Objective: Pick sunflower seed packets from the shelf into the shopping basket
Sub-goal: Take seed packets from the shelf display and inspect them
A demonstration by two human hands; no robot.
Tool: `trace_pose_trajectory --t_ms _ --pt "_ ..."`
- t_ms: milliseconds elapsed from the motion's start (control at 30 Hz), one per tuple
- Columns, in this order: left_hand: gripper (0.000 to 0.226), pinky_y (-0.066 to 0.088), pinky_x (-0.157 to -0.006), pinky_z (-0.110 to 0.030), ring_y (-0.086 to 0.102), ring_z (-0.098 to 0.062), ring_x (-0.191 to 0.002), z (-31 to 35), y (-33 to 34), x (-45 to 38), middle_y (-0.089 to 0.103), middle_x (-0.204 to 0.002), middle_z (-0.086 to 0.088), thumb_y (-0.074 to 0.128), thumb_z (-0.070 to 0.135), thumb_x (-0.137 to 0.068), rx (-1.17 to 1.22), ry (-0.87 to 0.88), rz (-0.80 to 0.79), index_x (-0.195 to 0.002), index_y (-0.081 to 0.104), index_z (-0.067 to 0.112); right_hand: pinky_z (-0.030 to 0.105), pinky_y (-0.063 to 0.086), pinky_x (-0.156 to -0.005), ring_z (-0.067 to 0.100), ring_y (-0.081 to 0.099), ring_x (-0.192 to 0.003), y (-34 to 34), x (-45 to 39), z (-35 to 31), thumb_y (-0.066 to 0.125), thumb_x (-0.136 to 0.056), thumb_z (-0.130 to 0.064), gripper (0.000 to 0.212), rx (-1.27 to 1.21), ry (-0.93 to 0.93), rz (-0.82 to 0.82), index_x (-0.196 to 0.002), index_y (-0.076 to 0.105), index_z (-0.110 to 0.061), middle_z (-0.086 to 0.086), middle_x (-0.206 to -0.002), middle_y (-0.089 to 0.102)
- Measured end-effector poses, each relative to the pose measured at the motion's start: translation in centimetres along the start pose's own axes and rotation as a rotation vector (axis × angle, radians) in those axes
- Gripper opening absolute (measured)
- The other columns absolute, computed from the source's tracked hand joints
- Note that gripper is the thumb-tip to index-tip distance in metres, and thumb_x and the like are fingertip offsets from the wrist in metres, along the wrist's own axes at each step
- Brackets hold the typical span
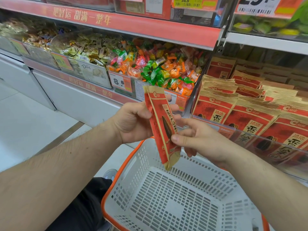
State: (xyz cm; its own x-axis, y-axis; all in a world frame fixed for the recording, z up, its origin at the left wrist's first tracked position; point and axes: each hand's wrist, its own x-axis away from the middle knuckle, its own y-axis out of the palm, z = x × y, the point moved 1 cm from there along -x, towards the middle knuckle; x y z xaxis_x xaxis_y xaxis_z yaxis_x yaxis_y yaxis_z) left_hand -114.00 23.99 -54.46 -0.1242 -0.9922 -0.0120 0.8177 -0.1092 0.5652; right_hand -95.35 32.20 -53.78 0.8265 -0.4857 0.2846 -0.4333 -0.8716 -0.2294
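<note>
Seed packet (160, 124), red and upright, hangs just above the bare white basket (166, 197), both hands' fingers (176, 139) pinching it, shelf (250, 124) stock at right; next, seemingly, loosen both grips so it drops in.

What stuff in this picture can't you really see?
- Head view: the left hand's fingertips, hidden behind the packet.
- The basket's near corner, cut off by the bottom edge.
- The top price tag, cut off by the top edge.
- The far-left sweets, too blurred.
</note>
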Motion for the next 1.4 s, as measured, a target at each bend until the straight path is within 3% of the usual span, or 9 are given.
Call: trace_pose_trajectory --t_ms 133,233,400,600,867,1000,1100,1200,1400 --pt "0.086 0.032 -0.111 -0.064 0.043 -0.049 -0.13 0.1 -0.1 -0.1 0.048 -0.139 -0.027 0.078 0.015 -0.053 -0.049 -0.029 -0.054 -0.135 0.054 0.004 0.025 0.035 -0.048 0.014 0.049 -0.06 0.6 -0.3 0.5 0.082 -0.077 -0.028 0.045 -0.036 -0.073 0.009 -0.116 0.062 -0.02 0.001 -0.083 0.07" --pt "0.068 0.048 -0.097 -0.056 0.051 -0.038 -0.119 0.4 -0.1 0.1 0.057 -0.131 -0.019 0.062 0.01 -0.069 -0.222 -0.04 0.024 -0.137 0.054 0.01 0.026 0.041 -0.048 0.006 0.053 -0.052 0.6 -0.2 0.5 0.075 -0.086 -0.015 0.022 0.042 -0.074 0.182 -0.105 0.066 -0.021 -0.009 -0.077 0.071" --pt "0.029 0.061 -0.081 -0.044 0.069 -0.026 -0.103 0.3 -0.1 0.1 0.072 -0.114 -0.009 0.06 0.025 -0.087 -0.446 0.017 0.247 -0.113 0.074 0.024 0.023 0.045 -0.048 0.004 0.055 -0.05 0.5 0.0 0.3 0.076 -0.085 -0.015 0.023 0.029 -0.079 0.238 -0.106 0.068 -0.021 -0.004 -0.083 0.074" --pt "0.027 0.062 -0.073 -0.042 0.07 -0.028 -0.096 0.5 0.7 -0.6 0.073 -0.111 -0.015 0.068 0.03 -0.085 -0.543 0.042 0.261 -0.11 0.075 0.024 0.012 0.042 -0.046 -0.004 0.059 -0.051 -0.6 1.0 -0.6 0.068 -0.091 -0.011 0.013 -0.062 -0.218 0.356 -0.096 0.067 -0.023 -0.015 -0.071 0.071" --pt "0.031 0.056 -0.06 -0.026 0.07 -0.013 -0.071 1.3 4.1 -3.1 0.076 -0.084 0.002 0.063 0.032 -0.078 -0.676 0.168 0.315 -0.105 0.07 0.017 0.027 0.055 -0.052 0.018 0.065 -0.054 -2.1 3.4 -1.0 0.054 -0.099 -0.02 0.016 -0.292 -0.161 0.349 -0.095 0.064 -0.008 0.01 -0.074 0.073" --pt "0.016 0.051 -0.054 -0.019 0.063 -0.005 -0.064 2.7 5.5 -5.5 0.072 -0.084 0.005 0.054 0.023 -0.101 -0.771 0.307 0.44 -0.096 0.069 0.019 0.026 0.056 -0.051 0.02 0.067 -0.055 -3.1 4.7 -1.5 0.055 -0.098 -0.02 0.015 -0.438 -0.196 0.452 -0.093 0.064 -0.008 0.014 -0.078 0.074" --pt "0.021 0.053 -0.066 -0.025 0.063 -0.005 -0.072 3.6 5.1 -8.3 0.069 -0.092 0.004 0.046 0.013 -0.104 -0.801 0.387 0.59 -0.098 0.066 0.019 0.026 0.059 -0.053 0.022 0.071 -0.06 -4.4 5.7 -2.5 0.058 -0.094 -0.012 0.006 -0.506 -0.306 0.567 -0.095 0.064 -0.013 0.012 -0.083 0.075" --pt "0.016 0.055 -0.082 -0.043 0.066 -0.026 -0.089 3.2 3.9 -11.0 0.071 -0.098 -0.005 0.054 0.011 -0.098 -0.955 0.334 0.572 -0.1 0.068 0.016 0.029 0.061 -0.061 0.023 0.073 -0.067 -6.3 6.4 -4.2 0.057 -0.095 -0.006 0.014 -0.46 -0.446 0.681 -0.091 0.064 -0.018 0.006 -0.084 0.077" --pt "0.063 0.038 -0.107 -0.044 0.053 -0.025 -0.121 3.5 5.1 -13.9 0.062 -0.127 -0.004 0.046 0.057 -0.082 -1.491 0.289 0.384 -0.134 0.059 0.026 0.029 0.059 -0.071 0.021 0.075 -0.085 -10.5 5.6 -7.1 0.059 -0.095 -0.005 0.019 -0.223 -0.573 0.833 -0.085 0.068 -0.019 0.0 -0.086 0.076"
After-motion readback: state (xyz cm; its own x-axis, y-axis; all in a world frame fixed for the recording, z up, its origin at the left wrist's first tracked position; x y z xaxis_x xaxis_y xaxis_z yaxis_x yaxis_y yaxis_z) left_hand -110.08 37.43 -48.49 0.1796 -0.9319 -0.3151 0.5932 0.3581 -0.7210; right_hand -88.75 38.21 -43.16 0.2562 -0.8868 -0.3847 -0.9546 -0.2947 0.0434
